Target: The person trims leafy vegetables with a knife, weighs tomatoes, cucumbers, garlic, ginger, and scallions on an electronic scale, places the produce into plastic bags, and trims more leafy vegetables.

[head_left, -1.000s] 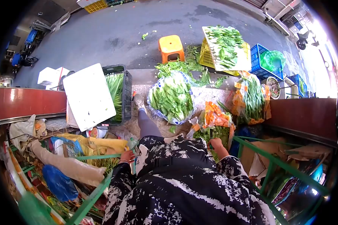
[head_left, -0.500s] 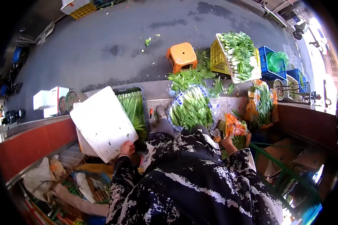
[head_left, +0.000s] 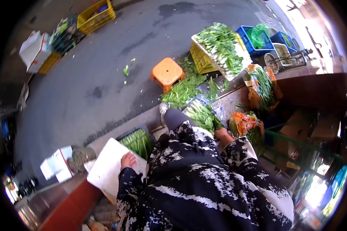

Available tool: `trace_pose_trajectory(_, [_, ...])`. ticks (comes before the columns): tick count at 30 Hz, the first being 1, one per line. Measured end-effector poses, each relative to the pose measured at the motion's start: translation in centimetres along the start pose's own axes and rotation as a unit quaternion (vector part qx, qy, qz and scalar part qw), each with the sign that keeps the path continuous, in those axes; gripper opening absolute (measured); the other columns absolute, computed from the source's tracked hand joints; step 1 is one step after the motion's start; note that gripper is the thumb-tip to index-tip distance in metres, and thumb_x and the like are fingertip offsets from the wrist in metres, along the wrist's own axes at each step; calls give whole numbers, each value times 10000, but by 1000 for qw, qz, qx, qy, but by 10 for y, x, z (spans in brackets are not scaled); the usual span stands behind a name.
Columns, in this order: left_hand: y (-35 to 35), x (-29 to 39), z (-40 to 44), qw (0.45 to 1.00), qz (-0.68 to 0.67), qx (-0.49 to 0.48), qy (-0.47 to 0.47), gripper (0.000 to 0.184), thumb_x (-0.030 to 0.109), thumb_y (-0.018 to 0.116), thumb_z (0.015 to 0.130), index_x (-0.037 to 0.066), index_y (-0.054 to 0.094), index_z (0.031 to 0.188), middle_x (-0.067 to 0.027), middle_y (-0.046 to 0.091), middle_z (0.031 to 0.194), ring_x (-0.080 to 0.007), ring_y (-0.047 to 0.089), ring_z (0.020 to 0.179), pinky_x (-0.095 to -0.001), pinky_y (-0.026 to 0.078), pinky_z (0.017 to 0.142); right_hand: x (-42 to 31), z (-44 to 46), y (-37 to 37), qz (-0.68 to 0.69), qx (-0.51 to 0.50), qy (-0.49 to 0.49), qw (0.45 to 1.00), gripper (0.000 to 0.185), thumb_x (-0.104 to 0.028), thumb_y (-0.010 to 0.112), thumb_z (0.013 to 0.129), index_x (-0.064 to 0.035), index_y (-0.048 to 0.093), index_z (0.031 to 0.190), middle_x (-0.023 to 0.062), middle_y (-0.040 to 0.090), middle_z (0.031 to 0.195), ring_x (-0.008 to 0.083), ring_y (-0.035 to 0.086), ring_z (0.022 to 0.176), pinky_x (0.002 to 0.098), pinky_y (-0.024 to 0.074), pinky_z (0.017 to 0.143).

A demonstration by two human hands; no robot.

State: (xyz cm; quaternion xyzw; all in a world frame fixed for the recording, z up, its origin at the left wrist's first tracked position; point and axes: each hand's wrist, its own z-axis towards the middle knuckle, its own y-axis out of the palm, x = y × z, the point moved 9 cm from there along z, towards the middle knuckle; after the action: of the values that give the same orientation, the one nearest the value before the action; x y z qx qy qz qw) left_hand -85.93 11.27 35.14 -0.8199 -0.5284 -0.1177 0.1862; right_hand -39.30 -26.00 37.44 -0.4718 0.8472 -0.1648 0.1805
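Observation:
My left hand (head_left: 128,160) is over the white foam box lid (head_left: 110,165), its fingers stretched out and holding nothing. Beside the lid, long green leafy stalks (head_left: 137,143) fill a dark crate. My right hand (head_left: 222,135) is curled near the leafy greens (head_left: 202,115) in a blue-and-white bag. Something dark shows at its fingers, too small to make out. To its right lies an orange plastic bag (head_left: 246,124) with more greens.
An orange stool (head_left: 167,73) stands on the pavement by loose greens (head_left: 181,91). Behind are a yellow crate (head_left: 200,57) under a foam tray of leafy vegetables (head_left: 223,48) and a blue crate (head_left: 254,44). A green metal frame (head_left: 300,144) is at right.
The view has turned and moved forward. My left hand has let go of the lid's edge and now lies over it. One foot has stepped out toward the stool.

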Motion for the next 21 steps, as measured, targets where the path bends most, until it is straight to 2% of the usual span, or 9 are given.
trace_pose_trajectory(2, [8,6,31,1000,18,-15,-8,355,186,503,815,81,429,1145,-80,559,975,-238,558,866,-400,454,696,-15,41,30,26,-25,7,999,150,-22,488,710,64,608,685,157,603,641,238,590,500,335,474,421])
trace_pose_trajectory(5, [20,16,93,997,10,-61,-43,166,236,544,783,103,530,882,-36,547,794,-201,547,789,-379,455,684,-66,57,48,-35,-46,-7,998,166,-50,505,698,76,614,702,173,611,665,242,602,527,338,480,468])
trace_pose_trajectory(10, [64,140,125,973,198,-87,85,124,206,480,806,124,515,720,-20,500,642,-183,508,615,-326,388,519,-123,70,56,105,-10,-46,993,234,-106,497,659,75,605,760,203,605,706,271,607,593,361,472,521])
trace_pose_trajectory(12, [91,178,139,963,212,-131,101,180,199,435,836,128,494,682,-13,471,610,-178,485,553,-310,344,452,-142,57,50,31,5,-70,997,251,-127,510,658,64,603,792,203,609,736,287,608,646,365,471,576])
trace_pose_trajectory(13, [96,204,148,980,144,-103,86,97,192,446,846,115,505,840,-29,514,712,-185,526,649,-315,399,510,-144,60,54,35,4,-63,997,233,-123,512,664,63,604,771,194,611,721,283,606,623,368,474,562])
trace_pose_trajectory(15, [120,274,145,986,88,-74,118,269,249,523,838,104,509,1064,-66,570,936,-209,583,817,-357,492,655,-149,68,62,43,4,-50,998,204,-114,516,674,59,607,731,177,615,690,275,602,576,376,480,533])
trace_pose_trajectory(16, [133,303,144,984,103,-82,123,269,249,523,838,104,509,1064,-66,570,936,-209,583,817,-357,492,655,-156,78,73,5,-27,-81,996,189,-99,510,680,61,605,716,172,612,663,266,598,536,388,480,496])
trace_pose_trajectory(20, [179,386,160,965,145,-149,160,297,183,507,850,95,464,1130,-78,566,962,-214,576,858,-369,492,669,-151,118,108,312,30,-9,950,161,-77,509,679,64,586,697,147,603,616,247,585,493,364,453,422])
trace_pose_trajectory(21, [183,396,174,958,197,-148,144,294,185,507,850,97,466,1127,-72,568,953,-208,577,852,-364,492,659,-156,115,113,286,52,-18,957,157,-86,517,672,54,586,686,149,598,611,247,584,491,360,457,433])
